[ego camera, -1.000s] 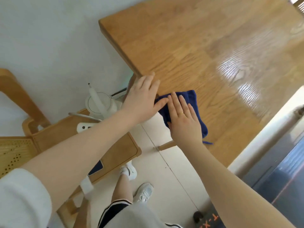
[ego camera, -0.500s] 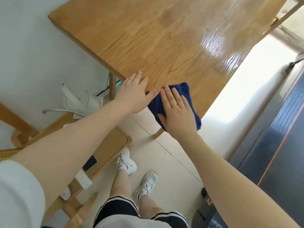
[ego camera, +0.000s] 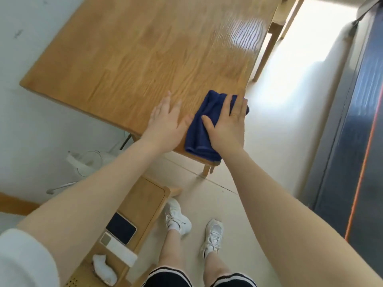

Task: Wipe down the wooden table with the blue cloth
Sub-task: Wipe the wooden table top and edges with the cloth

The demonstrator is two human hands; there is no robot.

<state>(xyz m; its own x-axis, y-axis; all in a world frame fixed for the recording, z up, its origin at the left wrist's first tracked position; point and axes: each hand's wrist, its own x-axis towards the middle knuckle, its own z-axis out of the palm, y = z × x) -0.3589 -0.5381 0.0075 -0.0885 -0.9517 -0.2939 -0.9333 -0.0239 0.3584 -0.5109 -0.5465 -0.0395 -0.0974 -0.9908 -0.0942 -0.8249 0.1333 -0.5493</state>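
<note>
Over the last second the folded dark-blue cloth [ego camera: 209, 125] has slid along the near edge of the light wooden bench [ego camera: 134, 59] to its near right corner, where it now lies with one end at the rim. The right hand [ego camera: 228, 123] presses it flat, its grip open and fingers spread, not clutching the fabric. The left hand [ego camera: 165, 123] rests open and flat on bare wood just beside it, so this edge looks wiped while most of the top probably remains.

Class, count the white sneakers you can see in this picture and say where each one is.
2. One white sneaker is on the floor beside the low wooden bench; the other white sneaker is on the floor to its right. None looks hidden.
</note>
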